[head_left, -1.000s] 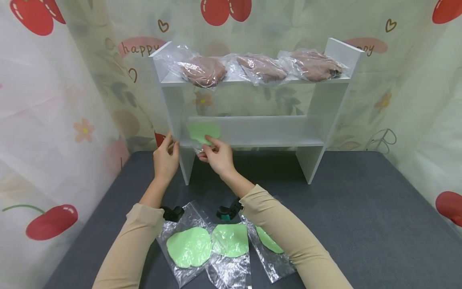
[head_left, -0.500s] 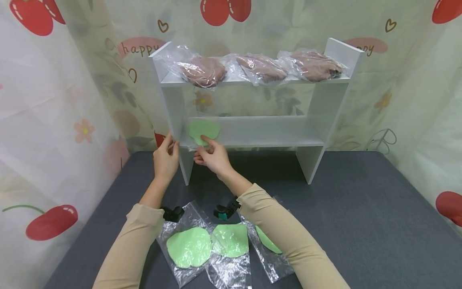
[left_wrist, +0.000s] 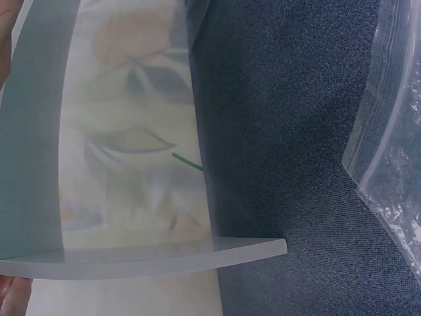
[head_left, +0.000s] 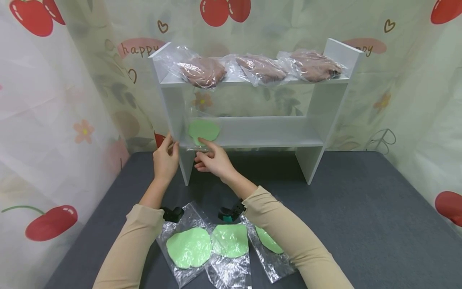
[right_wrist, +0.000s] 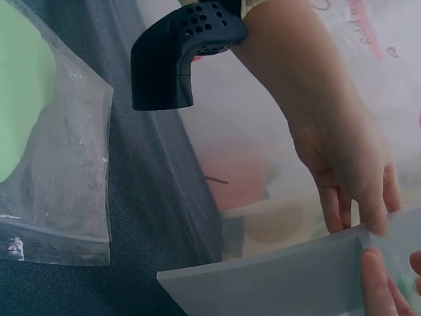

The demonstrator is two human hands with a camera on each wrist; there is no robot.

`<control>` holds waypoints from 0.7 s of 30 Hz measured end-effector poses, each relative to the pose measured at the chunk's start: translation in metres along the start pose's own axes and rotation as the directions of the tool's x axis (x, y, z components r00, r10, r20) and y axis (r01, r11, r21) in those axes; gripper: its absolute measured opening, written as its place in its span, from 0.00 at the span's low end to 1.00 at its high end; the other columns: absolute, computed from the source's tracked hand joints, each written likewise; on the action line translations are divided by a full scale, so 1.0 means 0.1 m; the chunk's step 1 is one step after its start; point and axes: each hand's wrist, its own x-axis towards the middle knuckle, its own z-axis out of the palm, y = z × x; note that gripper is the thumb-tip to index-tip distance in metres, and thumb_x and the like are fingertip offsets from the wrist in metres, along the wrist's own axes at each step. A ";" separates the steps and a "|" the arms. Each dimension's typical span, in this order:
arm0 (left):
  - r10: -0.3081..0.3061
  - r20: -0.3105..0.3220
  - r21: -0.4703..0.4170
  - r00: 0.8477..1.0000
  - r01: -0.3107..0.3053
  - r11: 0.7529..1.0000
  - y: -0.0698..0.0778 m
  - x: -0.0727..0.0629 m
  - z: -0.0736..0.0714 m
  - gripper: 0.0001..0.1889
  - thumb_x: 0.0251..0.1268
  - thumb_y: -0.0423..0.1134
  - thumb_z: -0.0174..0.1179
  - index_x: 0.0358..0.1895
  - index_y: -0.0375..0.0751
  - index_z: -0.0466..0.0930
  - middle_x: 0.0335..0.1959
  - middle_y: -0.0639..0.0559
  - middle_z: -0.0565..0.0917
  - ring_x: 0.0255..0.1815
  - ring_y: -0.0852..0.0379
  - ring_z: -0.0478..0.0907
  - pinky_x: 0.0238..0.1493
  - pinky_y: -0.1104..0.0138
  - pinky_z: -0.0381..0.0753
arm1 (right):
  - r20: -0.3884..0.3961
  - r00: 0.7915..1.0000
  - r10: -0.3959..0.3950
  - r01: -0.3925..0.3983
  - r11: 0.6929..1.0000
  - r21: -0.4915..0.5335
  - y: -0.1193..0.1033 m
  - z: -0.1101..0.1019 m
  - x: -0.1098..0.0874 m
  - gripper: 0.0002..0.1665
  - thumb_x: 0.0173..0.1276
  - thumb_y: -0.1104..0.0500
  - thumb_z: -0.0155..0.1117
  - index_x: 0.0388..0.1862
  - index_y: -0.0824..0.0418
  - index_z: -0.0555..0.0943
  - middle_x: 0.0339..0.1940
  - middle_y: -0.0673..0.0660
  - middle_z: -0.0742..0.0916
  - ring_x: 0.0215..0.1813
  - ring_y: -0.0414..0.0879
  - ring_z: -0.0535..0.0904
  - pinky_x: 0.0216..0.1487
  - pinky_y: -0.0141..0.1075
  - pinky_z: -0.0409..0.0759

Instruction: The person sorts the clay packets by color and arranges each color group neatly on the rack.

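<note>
My left hand (head_left: 166, 160) grips the front edge of the left side panel of a white two-tier shelf (head_left: 270, 132). In the right wrist view, the fingers of that left hand (right_wrist: 345, 158) lie over the panel's edge. A flat green piece in a clear zip bag (head_left: 204, 129) lies at the left end of the lower tier. My right hand (head_left: 217, 162) is just in front of it, index finger stretched to the bag's front edge and the other fingers loosely bent. Only a few fingertips of the right hand show in the right wrist view.
Several brownish items in clear bags (head_left: 261, 68) sit on the upper tier. On the dark table (head_left: 368, 208) near me lie further bagged green pieces (head_left: 189, 247), the rightmost partly under my right sleeve. A cable (head_left: 382, 138) hangs at the back right.
The green bag has settled flatter and slightly left on the lower tier. My right hand has loosened from its pinch and drawn slightly down. The left hand has stayed put.
</note>
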 end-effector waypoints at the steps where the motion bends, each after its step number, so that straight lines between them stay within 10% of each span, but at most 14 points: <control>1: -0.001 0.000 0.000 1.000 0.001 1.000 0.00 0.00 0.00 0.25 0.68 0.32 0.52 0.68 0.45 0.66 0.55 0.33 0.79 0.54 0.39 0.79 0.52 0.52 0.80 | 0.009 1.000 -0.002 0.002 1.000 -0.011 0.00 -0.01 -0.01 0.30 0.71 0.61 0.53 0.71 0.47 0.63 0.43 0.71 0.84 0.30 0.46 0.84 0.37 0.34 0.85; 6: -0.008 -0.008 -0.003 1.000 0.008 1.000 0.00 0.00 0.00 0.24 0.67 0.31 0.52 0.67 0.45 0.67 0.54 0.33 0.79 0.53 0.39 0.79 0.51 0.52 0.81 | 0.053 0.999 -0.001 0.003 0.999 -0.052 -0.01 -0.05 -0.09 0.29 0.71 0.60 0.53 0.70 0.46 0.64 0.45 0.69 0.83 0.40 0.57 0.85 0.40 0.38 0.86; 21: 0.002 -0.003 -0.015 1.000 -0.002 1.000 0.00 0.00 0.00 0.25 0.67 0.31 0.53 0.67 0.45 0.67 0.54 0.33 0.79 0.53 0.39 0.79 0.52 0.53 0.80 | 0.163 0.987 -0.007 0.045 0.972 -0.229 -0.04 -0.45 -0.46 0.20 0.69 0.57 0.57 0.60 0.54 0.75 0.48 0.61 0.83 0.41 0.49 0.85 0.44 0.36 0.84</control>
